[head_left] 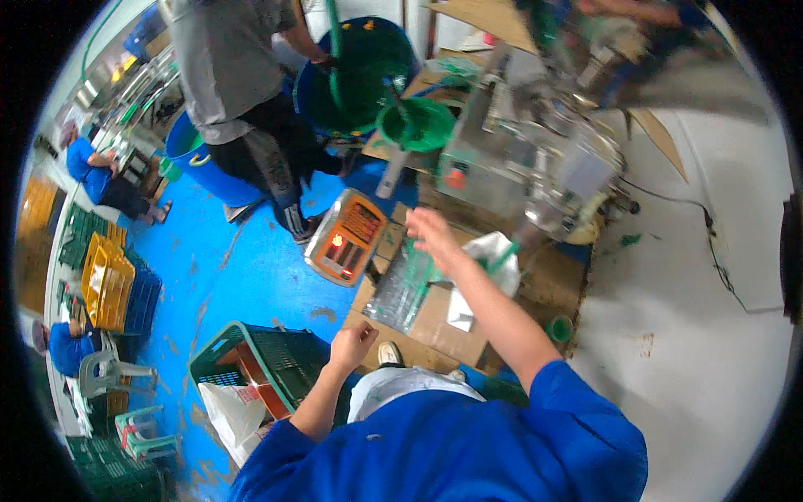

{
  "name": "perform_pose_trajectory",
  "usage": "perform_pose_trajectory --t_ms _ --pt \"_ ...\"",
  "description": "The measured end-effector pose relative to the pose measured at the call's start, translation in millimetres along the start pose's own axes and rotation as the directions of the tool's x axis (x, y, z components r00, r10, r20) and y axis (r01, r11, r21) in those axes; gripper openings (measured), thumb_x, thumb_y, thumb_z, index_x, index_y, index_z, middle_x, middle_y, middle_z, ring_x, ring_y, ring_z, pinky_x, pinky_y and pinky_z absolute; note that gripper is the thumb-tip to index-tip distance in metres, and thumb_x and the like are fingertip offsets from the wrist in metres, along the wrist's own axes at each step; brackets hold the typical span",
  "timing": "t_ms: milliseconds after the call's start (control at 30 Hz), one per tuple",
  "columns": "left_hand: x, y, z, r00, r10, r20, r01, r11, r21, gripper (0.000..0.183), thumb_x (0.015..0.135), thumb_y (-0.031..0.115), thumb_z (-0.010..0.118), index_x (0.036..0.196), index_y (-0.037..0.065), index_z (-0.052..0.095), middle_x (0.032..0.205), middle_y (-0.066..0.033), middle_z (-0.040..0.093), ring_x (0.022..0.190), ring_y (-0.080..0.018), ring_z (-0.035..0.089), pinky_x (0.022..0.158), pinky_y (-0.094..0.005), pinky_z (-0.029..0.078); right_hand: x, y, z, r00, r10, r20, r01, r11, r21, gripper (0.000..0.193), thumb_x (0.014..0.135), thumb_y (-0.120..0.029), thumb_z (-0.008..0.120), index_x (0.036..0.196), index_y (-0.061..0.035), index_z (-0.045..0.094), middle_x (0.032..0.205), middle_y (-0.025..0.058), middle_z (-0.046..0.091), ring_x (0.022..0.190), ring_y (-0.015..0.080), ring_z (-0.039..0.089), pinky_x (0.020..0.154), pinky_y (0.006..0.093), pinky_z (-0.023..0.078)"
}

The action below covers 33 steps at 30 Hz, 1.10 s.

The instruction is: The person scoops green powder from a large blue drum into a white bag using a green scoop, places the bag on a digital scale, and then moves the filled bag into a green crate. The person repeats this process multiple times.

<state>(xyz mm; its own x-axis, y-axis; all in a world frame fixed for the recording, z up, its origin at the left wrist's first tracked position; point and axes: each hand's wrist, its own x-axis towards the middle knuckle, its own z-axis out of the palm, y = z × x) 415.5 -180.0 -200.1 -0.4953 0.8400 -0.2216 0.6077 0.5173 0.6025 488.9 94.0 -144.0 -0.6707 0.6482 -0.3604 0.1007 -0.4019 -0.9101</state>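
My right hand (432,236) reaches forward over the cardboard-covered bench with its fingers stretched out, slightly smeared and holding nothing that I can see. Under and beside it lie clear plastic bags (400,289) with green smears. A white cloth or bag (492,251) is partly hidden behind my right forearm. Left of that hand stands an orange-faced digital scale (347,237) with lit red digits. My left hand (355,345) hovers near my body by the bench's near edge, its fingers curled in; whatever may be inside them is hidden.
Beyond the bench sits a metal machine (544,167), with a green basin (416,125) beside it. A dark green crate (288,360) stands at my left. One person (230,75) works at a blue barrel (355,75); another person's arm (640,12) shows at the far right.
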Motion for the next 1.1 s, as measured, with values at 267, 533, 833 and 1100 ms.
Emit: perform_pose_trajectory --t_ms 267,533,833,1100 --pt "27 -68 -86 0.959 -0.232 -0.162 0.178 0.939 -0.294 0.024 0.081 0.026 0.064 0.079 0.002 0.063 0.064 -0.0117 0.06 0.058 -0.0179 0.059 0.056 -0.0301 0.046 156 -28 70 0.957 0.04 -0.287 0.062 0.939 0.339 0.025 0.08 -0.024 0.066 0.075 -0.004 0.051 0.056 0.0035 0.048 0.04 0.0135 0.045 0.034 0.0298 0.039" --pt "199 -30 -179 0.856 0.044 -0.516 -0.361 0.764 -0.534 0.029 0.082 0.024 0.068 0.097 0.0 0.062 0.061 0.0004 0.052 0.052 -0.0066 0.045 0.045 -0.0231 0.035 13 1 48 0.994 0.108 -0.026 -0.109 0.994 -0.01 0.028 0.08 -0.024 0.065 0.065 -0.0068 0.048 0.049 0.0013 0.044 0.036 0.0106 0.041 0.034 0.0281 0.034" --pt "161 70 -192 0.987 0.116 -0.108 -0.154 0.86 -0.487 0.02 0.08 0.02 0.066 0.085 0.001 0.063 0.066 0.0016 0.055 0.058 -0.0038 0.045 0.05 -0.0198 0.034 -133 12 7 0.898 0.392 0.203 -0.386 0.92 -0.07 0.021 0.083 -0.019 0.064 0.084 -0.0061 0.047 0.052 -0.0025 0.041 0.037 0.0049 0.038 0.033 0.0228 0.03" --pt "32 117 -142 0.902 0.423 -0.081 -0.43 0.871 -0.237 0.021 0.072 0.007 0.069 0.093 0.003 0.064 0.076 -0.0052 0.064 0.069 -0.01 0.058 0.061 -0.0243 0.046 -194 26 -30 0.928 0.33 0.17 -0.307 0.94 -0.151 0.021 0.08 -0.02 0.064 0.08 -0.005 0.05 0.052 -0.0012 0.044 0.035 0.007 0.04 0.032 0.0245 0.031"
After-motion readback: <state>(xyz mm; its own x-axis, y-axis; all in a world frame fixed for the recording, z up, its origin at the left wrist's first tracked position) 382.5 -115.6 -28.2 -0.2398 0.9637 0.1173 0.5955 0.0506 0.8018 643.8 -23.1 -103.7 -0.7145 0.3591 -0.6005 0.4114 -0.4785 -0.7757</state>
